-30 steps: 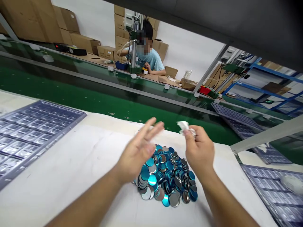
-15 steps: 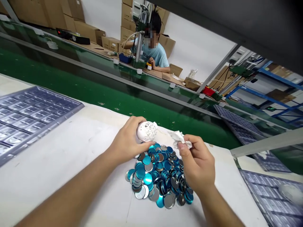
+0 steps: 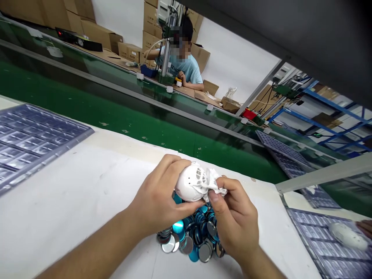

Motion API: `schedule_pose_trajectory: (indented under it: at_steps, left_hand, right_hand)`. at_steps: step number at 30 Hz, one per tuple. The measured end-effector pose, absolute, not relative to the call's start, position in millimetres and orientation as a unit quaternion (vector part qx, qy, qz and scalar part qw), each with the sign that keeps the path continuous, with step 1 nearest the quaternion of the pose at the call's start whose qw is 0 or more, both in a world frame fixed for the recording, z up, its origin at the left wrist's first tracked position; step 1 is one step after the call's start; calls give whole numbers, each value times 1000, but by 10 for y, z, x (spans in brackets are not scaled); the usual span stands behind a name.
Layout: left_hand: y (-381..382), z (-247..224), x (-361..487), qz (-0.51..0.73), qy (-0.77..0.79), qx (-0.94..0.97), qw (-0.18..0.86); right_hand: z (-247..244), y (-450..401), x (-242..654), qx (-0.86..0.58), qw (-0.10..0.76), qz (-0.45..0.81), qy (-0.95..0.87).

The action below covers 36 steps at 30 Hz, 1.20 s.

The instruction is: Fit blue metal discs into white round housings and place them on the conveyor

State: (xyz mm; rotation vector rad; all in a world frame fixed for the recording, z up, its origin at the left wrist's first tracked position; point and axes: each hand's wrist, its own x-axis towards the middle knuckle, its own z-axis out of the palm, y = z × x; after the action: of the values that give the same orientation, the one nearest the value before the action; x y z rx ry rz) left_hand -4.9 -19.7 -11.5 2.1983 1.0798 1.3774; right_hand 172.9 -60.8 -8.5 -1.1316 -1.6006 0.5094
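My left hand (image 3: 158, 193) is wrapped round a white rounded plastic shell (image 3: 187, 184) with a web-like cut-out pattern and small dark holes. My right hand (image 3: 235, 217) pinches a crumpled white cloth or tissue (image 3: 214, 185) between thumb and fingers. The cloth presses against the patterned side of the shell. Below both hands lies a heap of round metal discs (image 3: 197, 232), some blue and some silver, partly hidden by the hands.
Clear plastic compartment trays lie at the left (image 3: 37, 139) and right (image 3: 328, 240); a white object (image 3: 347, 235) rests on the right one beside another hand (image 3: 364, 226). Beyond the green conveyor (image 3: 122, 112), a person (image 3: 186, 69) sits at a press. A grey post (image 3: 325, 174) stands at right.
My hands have come together, and the cloth has moved left onto the shell, which is turned differently. Another person's hand has appeared at the right edge by the white object.
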Motion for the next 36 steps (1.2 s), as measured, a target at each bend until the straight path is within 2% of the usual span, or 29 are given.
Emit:
schedule_pose_trajectory:
  at_steps: [5, 8, 12, 17, 20, 24, 26, 31, 36]
  left_hand:
    - [158, -245, -165, 441, 590, 610, 291]
    - [324, -310, -226, 478, 607, 550, 317]
    - [209, -118, -220, 563, 514, 511, 398]
    - [-110, 198, -136, 577, 244, 356, 694]
    - [-240, 188, -71, 544, 126, 273, 783]
    - [-407, 60, -11, 469, 53, 301, 829]
    - [-485, 1, 6, 442, 47, 345, 827]
    - [-618, -89, 95, 458, 70, 442, 768]
    - [-641, -34, 112, 487, 113, 491, 713]
  right_hand:
    - [-63, -579, 1720, -566, 546, 258, -562]
    - [-57, -548, 1714, -566, 558, 278, -540]
    - [-59, -546, 1710, -553, 577, 272, -536]
    - [-52, -585, 1714, -497, 573, 210, -617]
    - [-30, -629, 1650, -454, 565, 113, -679]
    - [-29, -626, 1521, -439, 524, 8, -730]
    - [-43, -571, 1507, -462, 512, -2, -725]
    - [-36, -487, 1584, -554, 543, 137, -616]
    - [15, -598, 1552, -551, 576, 213, -565]
